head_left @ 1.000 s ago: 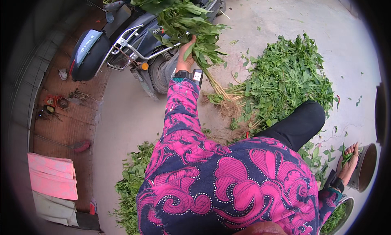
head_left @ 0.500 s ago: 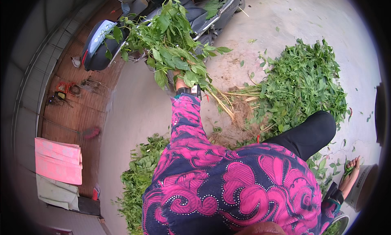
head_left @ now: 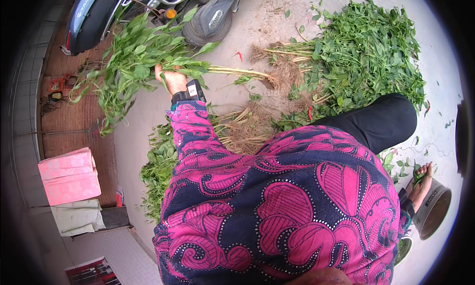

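My left hand [head_left: 170,80] is closed around the stem of an uprooted pepper plant [head_left: 141,50]. Its leafy top spreads to the left, while pale bare stalks and tangled roots stretch to the right. Low at the right edge, my right hand [head_left: 423,183] is closed on a small green bunch [head_left: 419,176]; whether these are peppers or leaves I cannot tell. That hand is beside a bucket [head_left: 435,208] tipped toward the right. A big heap of uprooted plants [head_left: 368,57] lies at the right, roots facing left. Another heap [head_left: 158,186] is partly hidden by my left arm.
A parked scooter [head_left: 213,20] stands at the upper left, close beyond the held plant. Red chillies [head_left: 310,113] and loose leaves dot the concrete floor. A folded pink cloth [head_left: 69,176] hangs at the left. A round container [head_left: 403,250] sits below the bucket, partly hidden.
My left hand has swung left with the plant, whose leafy top now points left and hangs lower. The view has shifted, showing more roots below it. My right hand keeps its green bunch beside the bucket.
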### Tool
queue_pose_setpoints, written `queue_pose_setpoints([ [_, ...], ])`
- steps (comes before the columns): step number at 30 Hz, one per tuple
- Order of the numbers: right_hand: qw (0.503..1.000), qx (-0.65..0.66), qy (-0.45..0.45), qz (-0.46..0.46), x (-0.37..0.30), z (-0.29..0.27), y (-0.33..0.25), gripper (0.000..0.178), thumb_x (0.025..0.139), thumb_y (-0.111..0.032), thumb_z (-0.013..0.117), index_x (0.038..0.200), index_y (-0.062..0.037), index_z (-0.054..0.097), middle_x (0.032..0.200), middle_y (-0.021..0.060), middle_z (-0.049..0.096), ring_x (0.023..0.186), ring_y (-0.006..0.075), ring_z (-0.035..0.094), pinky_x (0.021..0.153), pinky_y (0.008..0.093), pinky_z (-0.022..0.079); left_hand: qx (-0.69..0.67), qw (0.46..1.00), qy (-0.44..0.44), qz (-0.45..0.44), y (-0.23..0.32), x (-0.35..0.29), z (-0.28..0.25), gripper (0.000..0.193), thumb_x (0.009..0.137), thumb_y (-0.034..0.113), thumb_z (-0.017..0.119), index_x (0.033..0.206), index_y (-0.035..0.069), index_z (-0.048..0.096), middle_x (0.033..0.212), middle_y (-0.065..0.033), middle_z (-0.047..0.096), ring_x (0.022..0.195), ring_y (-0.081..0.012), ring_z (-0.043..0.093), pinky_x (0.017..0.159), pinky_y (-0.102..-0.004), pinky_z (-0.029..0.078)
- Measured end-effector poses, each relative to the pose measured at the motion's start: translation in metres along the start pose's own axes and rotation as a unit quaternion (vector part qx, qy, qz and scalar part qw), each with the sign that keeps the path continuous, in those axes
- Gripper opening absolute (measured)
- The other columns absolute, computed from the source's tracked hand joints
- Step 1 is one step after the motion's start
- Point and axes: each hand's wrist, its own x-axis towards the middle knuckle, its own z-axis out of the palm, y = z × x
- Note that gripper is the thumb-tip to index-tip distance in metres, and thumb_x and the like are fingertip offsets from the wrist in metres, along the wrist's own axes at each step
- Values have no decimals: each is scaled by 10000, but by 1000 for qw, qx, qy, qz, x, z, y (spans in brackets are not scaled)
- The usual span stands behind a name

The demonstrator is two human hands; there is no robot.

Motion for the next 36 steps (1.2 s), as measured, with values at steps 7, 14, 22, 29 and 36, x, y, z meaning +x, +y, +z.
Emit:
queue_pose_setpoints([
  [7, 994, -109, 14, 3, 9, 28, 13, 233, 956, -307, 586, 903, -98, 496, 693, -37, 415, 591, 72, 405, 546, 234, 358, 92, 924, 371, -3, 12, -29, -128, 244, 899, 291, 616, 912, 50, 576, 738, -62, 532, 643, -187, 524, 577, -321, 476],
  [14, 985, -160, 61, -11, 12, 32, 18, 253, 960, -332, 570, 800, -156, 483, 596, -57, 413, 496, 73, 394, 460, 229, 344, 480, 780, 398, -65, -46, -22, -17, 592, 942, 484, 458, 956, -66, 677, 1053, -259, 656, 1015, -397, 621, 873, -475, 474],
  [22, 976, -207, 40, -51, 39, -17, 27, 228, 930, -274, 622, 904, -52, 577, 629, -51, 410, 480, 48, 367, 409, 201, 283, 645, 691, 302, -124, -83, -13, 30, 392, 909, 387, 531, 973, 50, 720, 1019, -143, 703, 976, -311, 673, 800, -430, 525],
  [29, 969, -224, 40, -99, 30, 1, 23, 194, 930, -248, 617, 899, -61, 578, 616, -56, 417, 466, 37, 367, 383, 205, 269, 742, 632, 185, -124, -118, 5, -25, 265, 797, 276, 596, 907, 77, 734, 979, -122, 719, 925, -295, 699, 786, -377, 544],
  [36, 966, -235, 27, -104, 26, 7, 24, 231, 927, -298, 625, 874, -79, 573, 603, -61, 418, 456, 41, 381, 369, 212, 272, 753, 580, 262, -168, -133, 15, -79, 196, 792, 200, 623, 895, 76, 735, 983, -142, 714, 926, -303, 698, 778, -373, 551],
])
